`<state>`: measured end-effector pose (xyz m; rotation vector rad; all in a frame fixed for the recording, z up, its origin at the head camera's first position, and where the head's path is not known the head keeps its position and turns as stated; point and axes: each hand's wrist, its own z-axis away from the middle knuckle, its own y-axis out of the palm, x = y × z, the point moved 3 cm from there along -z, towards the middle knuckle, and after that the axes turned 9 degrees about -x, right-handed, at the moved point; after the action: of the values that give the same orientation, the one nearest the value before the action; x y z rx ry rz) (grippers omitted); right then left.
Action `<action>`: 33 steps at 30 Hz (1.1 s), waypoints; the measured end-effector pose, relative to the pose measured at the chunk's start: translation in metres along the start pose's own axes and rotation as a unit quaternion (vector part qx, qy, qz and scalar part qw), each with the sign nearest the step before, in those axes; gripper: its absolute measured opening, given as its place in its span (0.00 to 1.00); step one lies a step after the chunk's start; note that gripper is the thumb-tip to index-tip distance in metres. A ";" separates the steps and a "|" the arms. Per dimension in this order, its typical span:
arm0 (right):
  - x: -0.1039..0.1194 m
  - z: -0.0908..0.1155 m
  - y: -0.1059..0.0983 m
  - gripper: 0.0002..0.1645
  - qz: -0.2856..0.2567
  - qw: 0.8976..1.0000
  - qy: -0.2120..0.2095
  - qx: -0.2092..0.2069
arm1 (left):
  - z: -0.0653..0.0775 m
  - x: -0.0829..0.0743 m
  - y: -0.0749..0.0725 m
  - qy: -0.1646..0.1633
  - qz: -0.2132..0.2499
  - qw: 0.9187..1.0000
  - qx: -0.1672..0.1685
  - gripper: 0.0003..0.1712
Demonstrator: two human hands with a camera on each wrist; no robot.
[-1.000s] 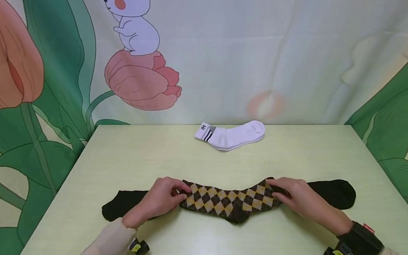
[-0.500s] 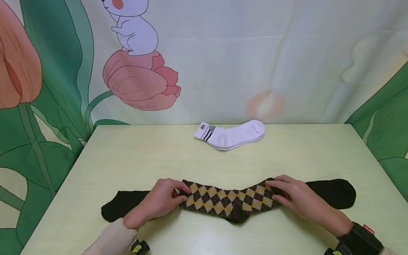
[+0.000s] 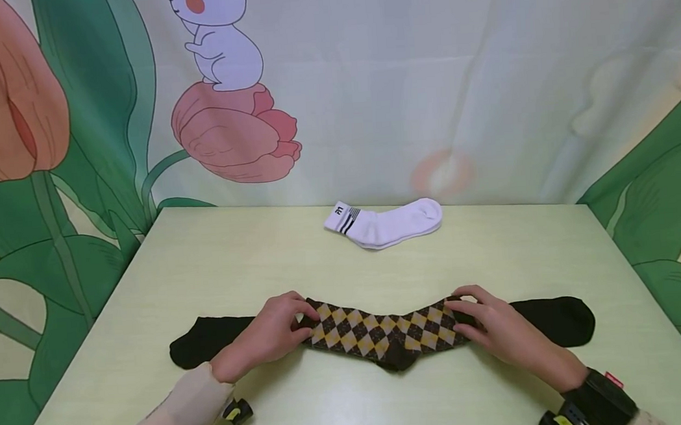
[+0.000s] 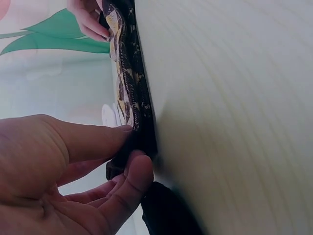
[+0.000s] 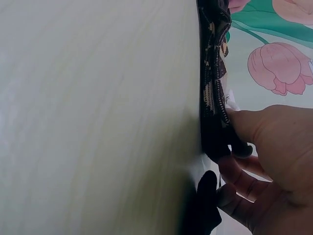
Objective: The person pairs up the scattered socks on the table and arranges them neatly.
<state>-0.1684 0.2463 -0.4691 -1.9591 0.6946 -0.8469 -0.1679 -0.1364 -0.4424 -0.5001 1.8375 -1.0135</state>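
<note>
A pair of argyle socks [image 3: 362, 328], brown with yellow and grey diamonds, lies stretched sideways near the middle of the table, one layer over the other. My left hand [image 3: 274, 330] pinches their left end; in the left wrist view the thumb lies above the dark end [image 4: 128, 149] and the fingers below. At the other end my right hand [image 3: 502, 329] holds the dark tip between thumb and fingers, which the right wrist view shows close over the table. Black sock ends [image 3: 208, 341] reach out past my left hand, and another black sock end [image 3: 558, 321] past my right; the hands hide where they begin.
White socks [image 3: 385, 226] with black stripes lie at the back of the pale table [image 3: 249, 257]. Behind hangs a curtain [image 3: 362, 94] printed with flowers, leaves and a white animal.
My right hand's fingers have spread slightly, one of them lifting at the sock's upper edge. The left hand keeps its pinch, and the socks lie almost as before.
</note>
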 end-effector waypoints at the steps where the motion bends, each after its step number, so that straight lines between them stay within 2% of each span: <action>1: 0.000 0.000 0.000 0.24 0.000 1.000 0.001 0.001 | 0.000 0.000 0.000 0.000 -0.002 1.000 0.001 0.10; 9: 0.005 -0.002 -0.002 0.23 0.003 1.000 0.011 0.010 | -0.001 0.001 0.001 0.002 -0.008 1.000 0.007 0.11; 18: 0.008 -0.002 -0.003 0.24 0.000 1.000 0.005 0.004 | -0.001 0.001 0.000 -0.004 -0.006 1.000 0.008 0.10; 33: 0.006 -0.001 -0.004 0.24 -0.005 1.000 0.005 -0.001 | 0.000 0.001 -0.003 -0.020 0.018 1.000 0.003 0.10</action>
<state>-0.1648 0.2434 -0.4636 -1.9636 0.6912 -0.8626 -0.1685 -0.1391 -0.4409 -0.4789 1.8013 -0.9785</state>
